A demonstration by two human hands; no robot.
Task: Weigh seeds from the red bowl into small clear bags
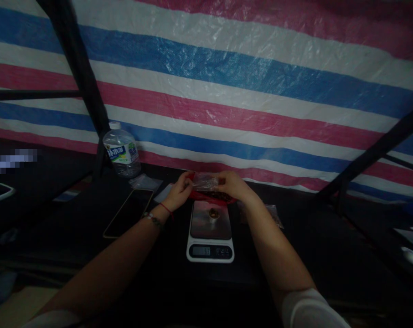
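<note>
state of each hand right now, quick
Left hand: closed, holding the left edge of the red bag.
Right hand: closed, holding the right side of the same bag.

Backdrop: woven plastic sheeting [247, 109] in wide red, white and blue stripes, spanning nearly the full width of the frame; bands slope down toward the right, surface creased. Frame members: a thick black diagonal post [77, 64] at upper left, a dark horizontal bar [32, 94] meeting it from the left edge, a second dark diagonal post [374, 143] at right. Black tabletop [319, 237] runs along the sheeting's foot. Pale floor patch [23, 304] shows at lower left. Light is dim; glossy highlights lie across the sheeting's upper middle.
</note>
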